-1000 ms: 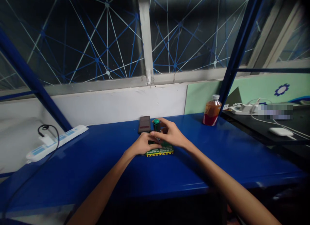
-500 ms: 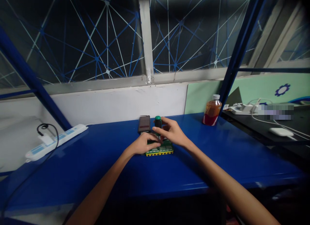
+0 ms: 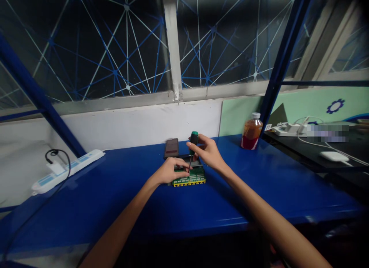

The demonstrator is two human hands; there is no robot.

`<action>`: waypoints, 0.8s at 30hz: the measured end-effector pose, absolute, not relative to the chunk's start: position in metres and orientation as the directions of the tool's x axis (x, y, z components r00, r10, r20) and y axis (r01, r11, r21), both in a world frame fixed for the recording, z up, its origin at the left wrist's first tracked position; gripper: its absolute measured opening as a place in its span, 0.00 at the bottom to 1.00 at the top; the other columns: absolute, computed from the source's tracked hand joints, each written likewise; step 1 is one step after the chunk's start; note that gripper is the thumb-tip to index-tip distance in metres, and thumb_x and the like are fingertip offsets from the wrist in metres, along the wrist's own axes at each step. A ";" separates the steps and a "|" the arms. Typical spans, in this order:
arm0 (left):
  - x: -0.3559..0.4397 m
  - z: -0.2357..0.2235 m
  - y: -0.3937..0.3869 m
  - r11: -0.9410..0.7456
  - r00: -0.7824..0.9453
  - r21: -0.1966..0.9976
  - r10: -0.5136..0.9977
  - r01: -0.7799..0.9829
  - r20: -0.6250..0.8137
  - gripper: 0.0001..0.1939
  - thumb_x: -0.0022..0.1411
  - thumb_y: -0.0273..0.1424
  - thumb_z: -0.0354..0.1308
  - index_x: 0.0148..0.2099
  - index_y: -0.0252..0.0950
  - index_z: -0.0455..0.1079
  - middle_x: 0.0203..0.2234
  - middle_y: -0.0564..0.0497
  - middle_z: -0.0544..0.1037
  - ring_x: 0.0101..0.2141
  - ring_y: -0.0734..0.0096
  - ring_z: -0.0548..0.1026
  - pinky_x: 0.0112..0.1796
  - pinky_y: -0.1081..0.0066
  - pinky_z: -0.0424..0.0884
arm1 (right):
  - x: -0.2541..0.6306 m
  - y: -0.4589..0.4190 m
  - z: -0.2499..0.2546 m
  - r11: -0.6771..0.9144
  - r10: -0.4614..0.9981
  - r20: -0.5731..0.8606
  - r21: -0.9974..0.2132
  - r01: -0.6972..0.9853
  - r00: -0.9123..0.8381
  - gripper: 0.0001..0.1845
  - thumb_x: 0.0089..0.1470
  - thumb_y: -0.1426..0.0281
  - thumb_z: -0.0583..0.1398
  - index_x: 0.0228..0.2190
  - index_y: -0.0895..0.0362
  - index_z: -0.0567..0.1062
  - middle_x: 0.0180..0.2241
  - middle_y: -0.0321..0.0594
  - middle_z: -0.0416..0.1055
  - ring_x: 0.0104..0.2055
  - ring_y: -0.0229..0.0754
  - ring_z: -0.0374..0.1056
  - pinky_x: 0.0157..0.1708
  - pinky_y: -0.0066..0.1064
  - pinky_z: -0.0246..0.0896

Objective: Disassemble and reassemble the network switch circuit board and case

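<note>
My right hand (image 3: 210,153) grips a screwdriver (image 3: 194,138) by its black handle with a green cap. Its thin shaft points down, leaning slightly, toward a green circuit board (image 3: 197,176) with a yellow front edge. Beside the shaft's lower end, my left hand (image 3: 168,171) rests over the board's left part, thumb and fingertips drawn together near the tip. Whatever lies between those fingertips is too small to make out. Just behind the board is a dark tray-like piece (image 3: 184,159), partly covered by the hands.
A phone-like dark device (image 3: 172,148) lies behind my left hand. On the blue table (image 3: 121,206) are a power strip (image 3: 70,170) with a black cable at left and a drink bottle (image 3: 252,132) at right. A black side table (image 3: 311,152) holds white cables and a white case.
My right hand has lifted slightly and shifted right with the screwdriver, whose handle now leans right and shows more of its shaft. My left hand stays in about the same place.
</note>
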State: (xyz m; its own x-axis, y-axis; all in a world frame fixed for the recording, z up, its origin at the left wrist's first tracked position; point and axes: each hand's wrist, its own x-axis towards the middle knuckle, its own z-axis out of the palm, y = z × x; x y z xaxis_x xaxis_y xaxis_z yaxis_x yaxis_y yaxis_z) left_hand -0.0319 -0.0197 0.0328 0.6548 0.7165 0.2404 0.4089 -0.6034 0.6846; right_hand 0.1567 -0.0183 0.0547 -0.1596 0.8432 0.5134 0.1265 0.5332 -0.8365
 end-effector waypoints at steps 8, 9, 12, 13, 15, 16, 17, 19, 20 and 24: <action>-0.027 0.032 -0.024 -0.614 0.630 0.672 0.726 0.414 0.275 0.09 0.55 0.32 0.62 0.38 0.34 0.77 0.32 0.48 0.79 0.33 0.68 0.75 0.39 0.68 0.69 | 0.161 -0.016 0.059 0.562 0.826 0.556 -0.824 0.073 -0.091 0.15 0.53 0.58 0.60 0.36 0.56 0.71 0.28 0.37 0.70 0.17 0.33 0.64 0.15 0.28 0.55; -0.027 0.031 -0.024 -0.623 0.632 0.665 0.721 0.412 0.284 0.09 0.56 0.31 0.61 0.38 0.34 0.77 0.32 0.48 0.79 0.33 0.68 0.75 0.39 0.68 0.69 | 0.164 -0.015 0.060 0.568 0.823 0.565 -0.820 0.070 -0.066 0.15 0.52 0.57 0.60 0.36 0.56 0.71 0.27 0.37 0.70 0.18 0.34 0.65 0.15 0.28 0.56; -0.023 0.030 -0.021 -0.651 0.632 0.634 0.709 0.417 0.313 0.09 0.57 0.31 0.60 0.40 0.35 0.77 0.32 0.48 0.79 0.34 0.68 0.75 0.39 0.69 0.69 | 0.175 -0.011 0.067 0.602 0.794 0.606 -0.795 0.073 0.050 0.16 0.51 0.57 0.61 0.33 0.57 0.71 0.27 0.37 0.69 0.19 0.34 0.65 0.15 0.28 0.57; -0.020 0.031 -0.020 -0.663 0.637 0.617 0.703 0.424 0.317 0.09 0.57 0.31 0.60 0.40 0.35 0.77 0.32 0.48 0.79 0.34 0.68 0.75 0.39 0.69 0.69 | 0.180 -0.009 0.069 0.618 0.776 0.623 -0.782 0.079 0.098 0.16 0.51 0.57 0.61 0.32 0.57 0.71 0.27 0.37 0.69 0.19 0.34 0.65 0.15 0.28 0.57; -0.011 0.033 -0.018 -0.691 0.660 0.581 0.680 0.430 0.320 0.10 0.58 0.30 0.59 0.41 0.36 0.77 0.33 0.48 0.79 0.34 0.68 0.75 0.39 0.70 0.69 | 0.192 -0.006 0.073 0.642 0.732 0.650 -0.758 0.112 0.203 0.16 0.52 0.56 0.60 0.33 0.58 0.71 0.28 0.37 0.69 0.17 0.33 0.64 0.15 0.28 0.58; -0.004 0.035 -0.016 -0.709 0.678 0.564 0.661 0.423 0.322 0.10 0.58 0.30 0.59 0.41 0.36 0.77 0.33 0.48 0.79 0.34 0.67 0.75 0.39 0.70 0.69 | 0.197 -0.005 0.075 0.652 0.697 0.664 -0.744 0.147 0.271 0.16 0.52 0.56 0.60 0.33 0.57 0.71 0.28 0.37 0.69 0.17 0.32 0.63 0.16 0.28 0.58; 0.004 0.036 -0.014 -0.720 0.694 0.559 0.645 0.411 0.321 0.10 0.58 0.29 0.58 0.41 0.36 0.77 0.32 0.48 0.79 0.34 0.68 0.76 0.39 0.70 0.69 | 0.203 -0.003 0.076 0.655 0.660 0.671 -0.734 0.180 0.336 0.16 0.52 0.56 0.60 0.32 0.57 0.71 0.28 0.38 0.69 0.17 0.32 0.63 0.16 0.28 0.58; 0.022 0.037 -0.009 -0.735 0.724 0.557 0.617 0.388 0.310 0.10 0.58 0.29 0.58 0.41 0.37 0.77 0.33 0.48 0.79 0.33 0.68 0.76 0.39 0.70 0.69 | 0.211 0.001 0.076 0.653 0.593 0.673 -0.723 0.224 0.442 0.16 0.52 0.56 0.60 0.31 0.57 0.70 0.27 0.37 0.69 0.16 0.32 0.62 0.16 0.28 0.58; 0.031 0.037 -0.006 -0.734 0.732 0.565 0.609 0.376 0.304 0.10 0.58 0.28 0.58 0.41 0.37 0.77 0.33 0.49 0.80 0.33 0.69 0.76 0.39 0.70 0.69 | 0.214 0.003 0.076 0.652 0.568 0.670 -0.721 0.236 0.478 0.16 0.52 0.56 0.60 0.30 0.57 0.70 0.26 0.37 0.69 0.16 0.32 0.62 0.15 0.28 0.57; 0.059 0.027 0.006 -0.741 0.699 0.525 0.632 0.419 0.334 0.09 0.57 0.28 0.59 0.40 0.35 0.78 0.34 0.48 0.80 0.35 0.67 0.77 0.39 0.69 0.69 | 0.219 0.008 0.074 0.638 0.536 0.658 -0.726 0.257 0.529 0.16 0.53 0.56 0.59 0.28 0.57 0.68 0.23 0.35 0.67 0.15 0.32 0.61 0.14 0.27 0.55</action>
State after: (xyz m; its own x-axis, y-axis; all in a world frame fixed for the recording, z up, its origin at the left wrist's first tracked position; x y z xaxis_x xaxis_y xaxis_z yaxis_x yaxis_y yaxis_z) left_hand 0.0593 0.0059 0.0267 0.6993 0.6319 0.3341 0.4190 -0.7411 0.5246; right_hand 0.2190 0.0082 0.0744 0.5294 0.5358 0.6578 0.2571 0.6375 -0.7262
